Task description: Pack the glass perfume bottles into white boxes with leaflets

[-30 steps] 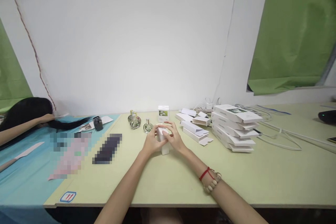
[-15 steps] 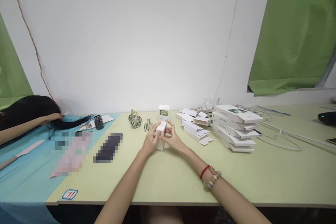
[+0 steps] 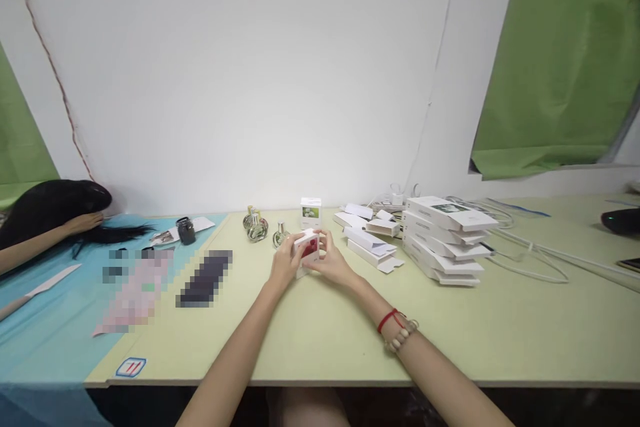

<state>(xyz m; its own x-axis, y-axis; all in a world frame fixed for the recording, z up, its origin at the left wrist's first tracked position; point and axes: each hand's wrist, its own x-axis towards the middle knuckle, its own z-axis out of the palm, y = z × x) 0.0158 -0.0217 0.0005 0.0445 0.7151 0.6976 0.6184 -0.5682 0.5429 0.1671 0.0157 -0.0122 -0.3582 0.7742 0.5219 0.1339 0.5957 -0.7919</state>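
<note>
Between my two hands is a small white carton [image 3: 311, 250] with a red picture on the side facing me. My left hand [image 3: 285, 261] grips its left side, thumb across the front. On the right side, the fingers of my right hand [image 3: 330, 259] are closed on the same carton. Just behind it stands another white carton [image 3: 311, 211] with a green picture. A glass perfume bottle [image 3: 281, 235] is close to my left hand, and several more perfume bottles [image 3: 257, 228] are grouped farther left.
Several flat white cartons [image 3: 375, 250] lie right of my hands, beside a stack of white boxes [image 3: 440, 240]. Cables [image 3: 535, 260] run behind them. At left, on a blue cloth [image 3: 45, 353], are a dark jar [image 3: 185, 231], a knife [image 3: 53, 280] and another person's arm [image 3: 45, 243].
The carton has been turned in my hands, so its red picture now faces me. At left, the other person's hand has shifted left along the black hair.
</note>
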